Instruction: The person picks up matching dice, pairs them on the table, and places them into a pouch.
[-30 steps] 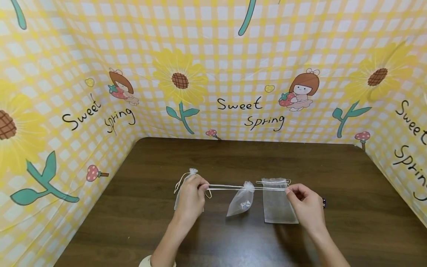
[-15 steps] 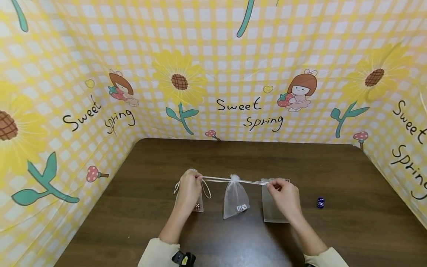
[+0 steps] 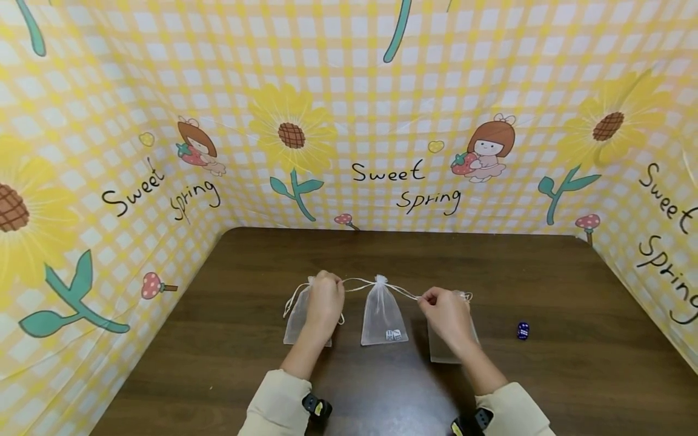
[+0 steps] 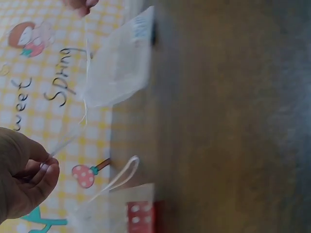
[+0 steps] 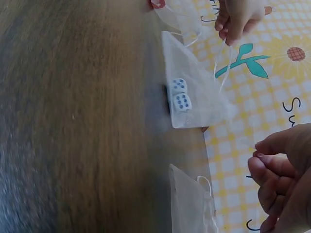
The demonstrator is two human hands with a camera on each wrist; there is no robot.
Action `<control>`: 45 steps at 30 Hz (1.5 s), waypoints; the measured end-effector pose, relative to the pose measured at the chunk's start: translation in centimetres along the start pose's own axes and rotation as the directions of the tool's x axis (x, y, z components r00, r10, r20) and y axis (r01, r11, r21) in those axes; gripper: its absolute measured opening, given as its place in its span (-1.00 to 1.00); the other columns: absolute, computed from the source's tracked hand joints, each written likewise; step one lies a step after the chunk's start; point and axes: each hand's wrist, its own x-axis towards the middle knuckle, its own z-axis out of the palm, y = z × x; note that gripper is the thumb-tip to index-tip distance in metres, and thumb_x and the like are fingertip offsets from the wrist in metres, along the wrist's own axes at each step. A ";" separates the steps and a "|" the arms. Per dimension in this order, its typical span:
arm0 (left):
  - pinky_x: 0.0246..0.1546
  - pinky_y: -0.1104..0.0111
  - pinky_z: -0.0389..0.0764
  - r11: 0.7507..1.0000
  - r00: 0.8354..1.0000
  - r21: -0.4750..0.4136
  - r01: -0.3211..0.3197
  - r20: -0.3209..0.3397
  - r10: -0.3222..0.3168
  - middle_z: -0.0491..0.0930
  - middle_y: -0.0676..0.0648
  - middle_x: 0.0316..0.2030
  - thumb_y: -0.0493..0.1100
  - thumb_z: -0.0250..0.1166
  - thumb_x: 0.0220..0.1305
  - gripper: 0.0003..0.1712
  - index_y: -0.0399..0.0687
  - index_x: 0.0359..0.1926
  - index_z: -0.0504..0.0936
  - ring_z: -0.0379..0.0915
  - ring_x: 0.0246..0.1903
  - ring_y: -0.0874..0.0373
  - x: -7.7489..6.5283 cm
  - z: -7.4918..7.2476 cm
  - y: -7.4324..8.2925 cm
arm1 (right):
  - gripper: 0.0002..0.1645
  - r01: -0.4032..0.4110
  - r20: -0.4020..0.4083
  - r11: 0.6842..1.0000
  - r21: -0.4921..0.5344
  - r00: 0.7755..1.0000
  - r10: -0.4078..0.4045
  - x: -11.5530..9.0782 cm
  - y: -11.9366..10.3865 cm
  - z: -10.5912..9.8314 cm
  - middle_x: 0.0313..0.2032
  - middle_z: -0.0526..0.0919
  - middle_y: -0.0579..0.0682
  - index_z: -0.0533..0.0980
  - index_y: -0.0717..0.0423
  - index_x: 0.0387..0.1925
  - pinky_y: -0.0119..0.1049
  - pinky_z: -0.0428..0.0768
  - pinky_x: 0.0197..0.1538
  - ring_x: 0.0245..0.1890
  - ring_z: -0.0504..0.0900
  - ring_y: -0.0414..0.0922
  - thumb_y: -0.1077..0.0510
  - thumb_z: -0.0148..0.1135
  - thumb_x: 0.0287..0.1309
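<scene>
A white sheer drawstring bag (image 3: 383, 315) with its neck gathered shows in the middle of the head view, white dice (image 5: 181, 94) at its bottom corner. My left hand (image 3: 326, 303) pinches the drawstring (image 4: 68, 141) on one side between thumb and finger. On the other side my right hand (image 3: 448, 316) pinches the opposite cord end. The cords droop slightly between the hands and the neck. Partly behind my left hand is a second gathered bag (image 3: 297, 324), with red dice (image 4: 140, 217) showing in the left wrist view. A flat bag (image 3: 444, 351) is partly covered by my right hand.
Dark blue dice (image 3: 523, 330) lie on the brown wooden table (image 3: 572, 375), right of the flat bag. A yellow checked cloth (image 3: 382, 121) with printed flowers walls in the back and both sides of the table.
The middle bag has swung from tilted to hanging straight and come down a little. Its taut cords have slackened. My right hand has moved left, uncovering the blue dice.
</scene>
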 end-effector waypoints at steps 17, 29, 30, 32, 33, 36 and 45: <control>-0.30 0.15 0.52 0.992 0.991 0.077 -0.100 0.101 0.092 0.49 -0.15 -0.53 -0.39 0.33 -0.06 -0.87 -0.29 -0.67 0.59 0.46 -0.44 -0.09 -2.1 2.1 0.2 | -0.90 0.055 0.145 0.998 0.027 0.988 -0.058 -0.3 0.2 -0.1 -0.43 0.68 -0.01 0.67 0.10 -0.44 -0.18 0.49 -0.40 -0.43 0.62 -0.05 0.19 0.30 -0.06; 0.10 0.10 0.36 0.968 0.970 -0.140 -0.206 0.103 0.222 0.43 -0.23 0.12 -0.26 0.33 0.11 -0.56 -0.27 0.04 0.52 0.36 0.06 -0.10 -1.8 0.0 3.9 | -0.85 -0.100 -0.170 0.978 0.181 0.977 0.131 -2.5 4.3 -8.1 -0.51 0.63 0.00 0.63 0.18 -0.29 -0.49 0.38 -0.52 -0.55 0.46 -0.34 0.19 0.22 0.12; 0.14 0.08 0.31 0.962 0.963 -0.178 -0.208 0.138 0.234 0.34 -0.24 0.20 -0.24 0.31 0.14 -0.48 -0.27 0.14 0.43 0.29 0.14 -0.11 -2.0 0.2 4.4 | -0.84 -0.115 -0.178 0.978 0.177 0.973 0.147 -2.8 4.7 -8.5 -0.52 0.63 -0.01 0.63 0.17 -0.29 -0.50 0.36 -0.53 -0.57 0.45 -0.36 0.18 0.22 0.13; 0.23 0.07 0.17 0.946 0.942 -0.266 -0.186 0.227 0.249 0.08 -0.24 0.34 -0.19 0.25 0.20 -0.30 -0.23 0.31 0.20 0.10 0.26 -0.13 -2.2 0.9 5.4 | -0.83 -0.146 -0.188 0.975 0.164 0.966 0.176 -3.5 5.7 -9.2 -0.54 0.62 -0.02 0.63 0.17 -0.29 -0.49 0.35 -0.55 -0.59 0.44 -0.38 0.17 0.21 0.15; 0.25 0.06 0.10 0.938 0.927 -0.304 -0.169 0.274 0.256 -0.06 -0.24 0.38 -0.18 0.23 0.23 -0.23 -0.19 0.37 0.07 -0.01 0.30 -0.14 -2.3 1.4 5.9 | -0.83 -0.163 -0.191 0.974 0.155 0.963 0.192 -3.9 6.2 -9.4 -0.55 0.62 -0.04 0.63 0.16 -0.29 -0.48 0.34 -0.56 -0.61 0.43 -0.39 0.16 0.21 0.15; 0.26 0.02 0.01 0.917 0.873 -0.366 -0.157 0.383 0.303 -0.33 -0.22 0.41 -0.13 0.17 0.28 -0.11 -0.11 0.43 -0.18 -0.21 0.35 -0.16 -2.7 2.8 7.4 | -0.82 -0.213 -0.193 0.969 0.127 0.953 0.235 -4.9 7.5 -10.0 -0.57 0.61 -0.10 0.63 0.15 -0.28 -0.46 0.32 -0.56 -0.62 0.42 -0.40 0.14 0.20 0.15; 0.19 0.23 0.27 0.870 0.631 -0.223 -0.440 0.612 0.477 -0.48 -0.12 0.41 -0.04 0.16 0.29 -0.01 0.06 0.44 -0.38 -0.26 0.37 -0.04 -3.4 6.6 10.8 | -0.78 -0.296 -0.216 0.951 0.085 0.927 0.308 -6.8 10.1 -11.2 -0.57 0.59 -0.18 0.63 0.16 -0.27 -0.45 0.30 -0.55 -0.60 0.38 -0.43 0.10 0.20 0.17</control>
